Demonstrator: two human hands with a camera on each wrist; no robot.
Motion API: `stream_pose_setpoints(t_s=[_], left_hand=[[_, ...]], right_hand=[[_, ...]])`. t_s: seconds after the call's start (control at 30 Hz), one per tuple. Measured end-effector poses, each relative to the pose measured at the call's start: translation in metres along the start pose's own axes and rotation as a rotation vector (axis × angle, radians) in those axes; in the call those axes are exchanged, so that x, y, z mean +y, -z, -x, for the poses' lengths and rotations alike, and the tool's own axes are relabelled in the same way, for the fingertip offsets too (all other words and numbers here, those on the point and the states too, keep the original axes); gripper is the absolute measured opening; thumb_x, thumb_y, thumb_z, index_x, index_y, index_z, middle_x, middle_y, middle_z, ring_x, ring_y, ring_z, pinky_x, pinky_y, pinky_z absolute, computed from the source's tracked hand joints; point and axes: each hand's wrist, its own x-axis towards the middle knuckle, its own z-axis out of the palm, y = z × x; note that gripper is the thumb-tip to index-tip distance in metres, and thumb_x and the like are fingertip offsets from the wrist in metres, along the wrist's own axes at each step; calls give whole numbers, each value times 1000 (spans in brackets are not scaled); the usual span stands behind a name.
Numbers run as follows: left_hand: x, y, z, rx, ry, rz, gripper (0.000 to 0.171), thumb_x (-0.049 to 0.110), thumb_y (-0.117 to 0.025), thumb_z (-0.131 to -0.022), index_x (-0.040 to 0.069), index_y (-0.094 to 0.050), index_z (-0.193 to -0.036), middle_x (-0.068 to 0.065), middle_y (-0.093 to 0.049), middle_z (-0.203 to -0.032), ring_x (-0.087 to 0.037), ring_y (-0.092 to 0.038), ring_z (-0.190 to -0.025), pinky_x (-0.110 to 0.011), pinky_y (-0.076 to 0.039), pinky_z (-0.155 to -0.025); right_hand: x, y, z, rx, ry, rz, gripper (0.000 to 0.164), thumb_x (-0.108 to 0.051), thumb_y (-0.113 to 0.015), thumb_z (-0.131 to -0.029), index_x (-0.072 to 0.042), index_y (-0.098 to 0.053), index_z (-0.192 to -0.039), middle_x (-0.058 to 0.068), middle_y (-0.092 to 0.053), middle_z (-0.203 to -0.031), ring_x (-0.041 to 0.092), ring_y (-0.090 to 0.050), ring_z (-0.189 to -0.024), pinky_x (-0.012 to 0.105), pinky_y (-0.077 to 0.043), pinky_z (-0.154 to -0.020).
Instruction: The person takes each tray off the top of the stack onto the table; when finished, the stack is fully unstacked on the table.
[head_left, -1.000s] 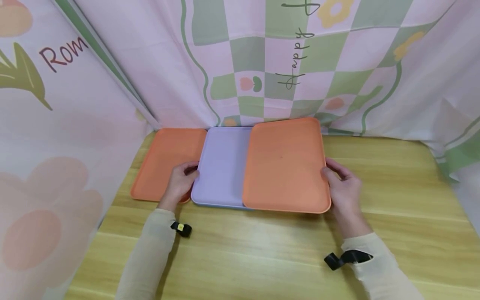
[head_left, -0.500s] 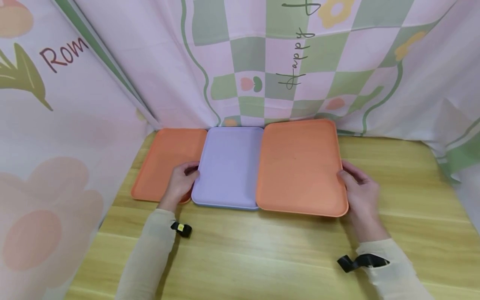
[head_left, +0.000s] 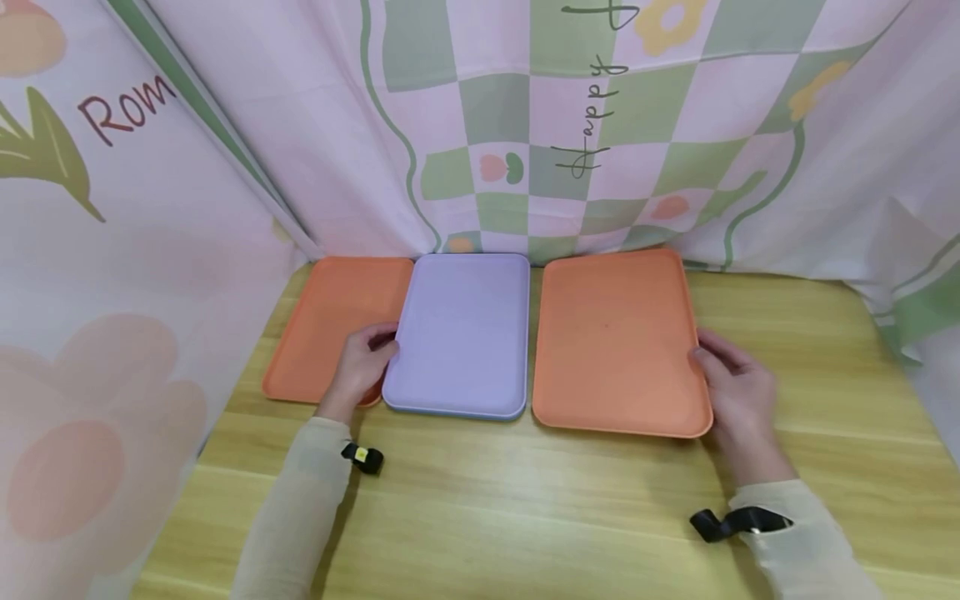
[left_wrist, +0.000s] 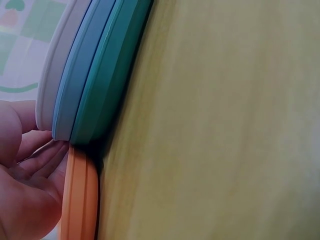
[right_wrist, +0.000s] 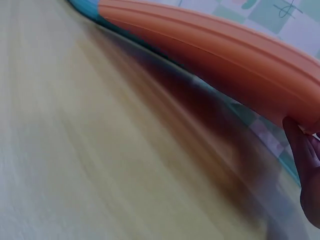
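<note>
My right hand (head_left: 742, 392) grips the right edge of an orange tray (head_left: 618, 350), thumb on its rim. In the right wrist view that orange tray (right_wrist: 225, 55) is raised off the table, its shadow beneath. My left hand (head_left: 363, 362) touches the left side of a tray stack, topped by a purple tray (head_left: 461, 333). From the left wrist view, a blue tray (left_wrist: 82, 75) and a green tray (left_wrist: 112, 80) lie under the purple one. Thumb and fingers there meet the stack's edge without curling round it.
A second orange tray (head_left: 337, 321) lies flat on the wooden table (head_left: 480, 508), left of the stack and partly under my left hand. A printed curtain (head_left: 495, 125) hangs along the back edge, another cloth (head_left: 150, 250) along the left.
My right hand has moved the orange tray rightward off the purple tray, leaving a narrow strip between them, and slightly lower. My left hand has stayed at the stack's edge.
</note>
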Motion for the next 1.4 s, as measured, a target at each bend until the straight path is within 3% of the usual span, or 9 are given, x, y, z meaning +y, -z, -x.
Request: stream_pose_setpoints(t_s=[0.3, 0.53, 0.63, 0.7, 0.8, 0.93, 1.13, 1.3, 1.4], left_hand=[[0, 0, -1, 10, -7, -5, 38, 3, -65, -100, -4, -70, -137, -26, -71, -137, -37, -66, -129, -46, -55, -109], [-3, 1, -2, 15, -8, 3, 38, 3, -65, -100, -4, -71, -137, -26, -71, -137, -36, -66, -128, -43, -55, -107], [-3, 1, -2, 16, -6, 8, 39, 3, -65, -100, -5, -70, -137, -27, -71, -137, -36, -66, -127, -44, -55, -107], [-3, 2, -2, 20, 0, 7, 39, 3, -65, -100, -5, -70, -138, -27, -71, -137, -37, -66, -127, -45, -55, -107], [-2, 2, -3, 26, 11, 5, 39, 3, -64, -100, -5, -70, -138, -27, -71, -138, -37, -65, -127, -47, -55, -108], [-1, 2, -4, 21, 17, 0, 39, 3, -63, -100, -5, -69, -138, -27, -70, -139, -37, -65, -129, -47, -55, -109], [-1, 2, -5, 23, 25, 3, 39, 3, -64, -100, -4, -70, -138, -26, -70, -138, -36, -65, -128, -46, -55, -109], [-2, 2, -5, 25, 31, 1, 39, 4, -65, -100, -2, -71, -138, -24, -71, -139, -35, -65, -129, -46, -55, -109], [-1, 3, -3, 20, 39, 8, 39, 4, -65, -100, -2, -71, -138, -24, -71, -138, -35, -66, -129, -46, -56, -108]], right_hand=[[9, -10, -4, 40, 14, 200, 37, -14, -82, -94, -15, -80, -131, -19, -78, -94, -1, -72, -85, 13, -59, -70], [17, -15, -5, 60, 110, 567, 42, -27, -70, -100, -12, -75, -138, -34, -65, -83, -10, -64, -83, 8, -52, -72], [20, -19, -4, 61, 157, 626, 43, -29, -66, -100, -11, -75, -139, -34, -63, -83, -12, -62, -81, 8, -51, -72], [22, -21, -4, 63, 211, 660, 41, -26, -65, -101, -9, -76, -137, -26, -68, -88, -15, -60, -80, 6, -50, -71], [26, -25, -2, 52, 311, 711, 38, -17, -63, -101, -3, -76, -133, 1, -79, -102, -20, -54, -76, 4, -46, -70], [26, -24, -1, 2, 395, 817, 37, -8, -59, -101, 5, -74, -132, 30, -76, -120, -21, -50, -76, 1, -41, -70], [12, -16, -2, -161, 426, 985, 41, -14, -56, -104, 8, -70, -136, 32, -75, -124, 13, -68, -97, 2, -40, -71], [4, -7, -4, -206, 435, 989, 41, -22, -58, -106, 6, -72, -133, 30, -76, -124, -22, -51, -84, 2, -42, -72], [3, -4, -4, -198, 437, 957, 42, -23, -58, -107, 5, -72, -134, 30, -75, -126, -30, -45, -82, 0, -42, -74]])
